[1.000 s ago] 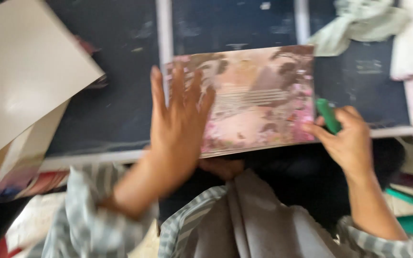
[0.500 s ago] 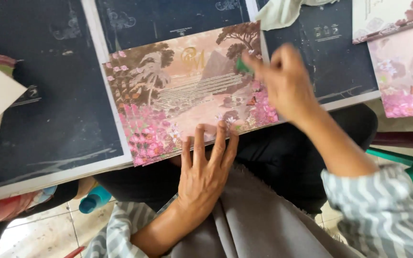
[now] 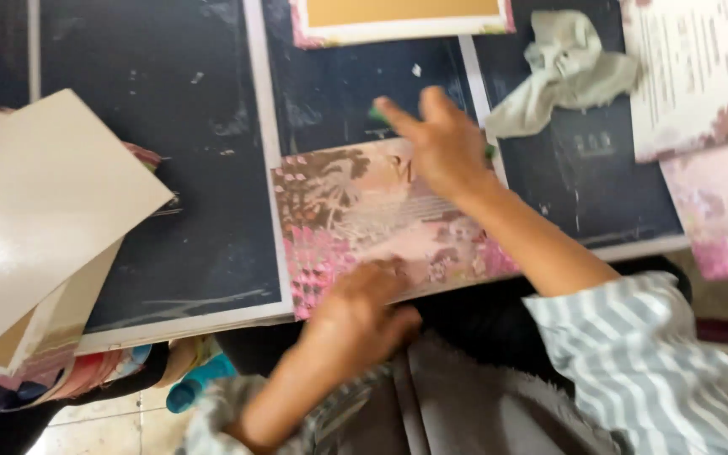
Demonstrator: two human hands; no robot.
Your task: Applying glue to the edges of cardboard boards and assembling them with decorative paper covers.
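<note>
A printed card [image 3: 372,223] with brown trees above and pink blossoms below lies flat on a dark work board [image 3: 170,168], its long lower edge running along the board's near edge and slightly tilted up to the right. The left hand [image 3: 364,307] sits at that lower edge near the card's middle, fingers curled under into a loose clench with the knuckles pressing on or gripping the card's border; motion blur hides whether the fingertips pinch the card or only rest on it. The right hand [image 3: 436,143] lies over the card's upper right part, index finger stretched out towards the upper left and the other fingers folded around a small green tool [image 3: 378,115], of which only a tip shows beyond the fingers and a sliver at the far side of the hand. Its forearm crosses the card's right end, ending in a grey-and-white striped sleeve [image 3: 634,354]. Just beyond the right hand, a crumpled pale cloth [image 3: 570,72] rests on the board. Further out, another card with a tan panel [image 3: 402,17] lies at the top, more pink printed sheets [image 3: 709,126] at the right, and a stack of blank cream cards [image 3: 35,219] at the left.
</note>
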